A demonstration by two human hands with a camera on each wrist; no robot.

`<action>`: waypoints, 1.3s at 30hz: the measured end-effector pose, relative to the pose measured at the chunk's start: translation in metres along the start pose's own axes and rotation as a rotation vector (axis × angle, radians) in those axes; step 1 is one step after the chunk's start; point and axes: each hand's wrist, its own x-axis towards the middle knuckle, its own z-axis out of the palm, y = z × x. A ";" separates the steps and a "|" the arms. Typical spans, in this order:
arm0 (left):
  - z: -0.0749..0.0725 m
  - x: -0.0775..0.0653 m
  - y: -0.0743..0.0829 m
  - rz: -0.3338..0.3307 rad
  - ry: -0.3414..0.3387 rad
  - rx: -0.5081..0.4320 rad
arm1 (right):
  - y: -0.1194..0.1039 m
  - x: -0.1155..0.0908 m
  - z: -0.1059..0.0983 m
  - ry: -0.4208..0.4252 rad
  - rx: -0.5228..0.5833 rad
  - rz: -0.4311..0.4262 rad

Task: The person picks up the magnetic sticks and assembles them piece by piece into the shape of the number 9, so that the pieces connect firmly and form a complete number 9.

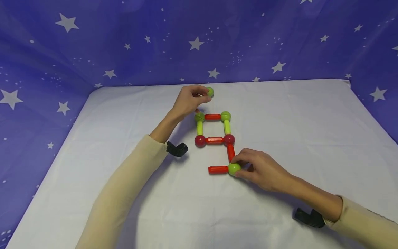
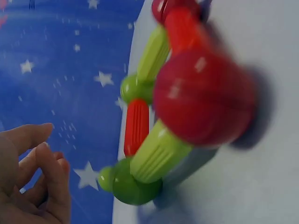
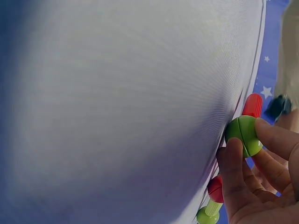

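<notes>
A square of red and lime rods joined by balls lies on the table: green balls point(image 1: 225, 116) at its far corners, dark red balls point(image 1: 200, 141) at the near ones. From the near right ball a red rod point(image 1: 230, 153) runs to another green ball point(image 1: 234, 169), which bears a loose-ended red rod point(image 1: 218, 169) pointing left. My right hand point(image 1: 264, 169) pinches that green ball between thumb and fingers, as the right wrist view also shows. My left hand point(image 1: 191, 100) hovers by the far left corner, fingers bent and apart, holding nothing. Just beyond its fingertips sits a single green ball point(image 1: 210, 92).
A white cloth point(image 1: 140, 214) covers the table. Behind and at the sides hangs a blue backdrop point(image 1: 174, 20) with stars. Black wrist mounts point(image 1: 178, 149) stick out from both cuffs, the left one close to the square's left side.
</notes>
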 end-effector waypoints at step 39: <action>0.010 0.071 -0.033 -0.145 -0.045 0.088 | 0.001 0.000 0.000 0.001 -0.017 0.009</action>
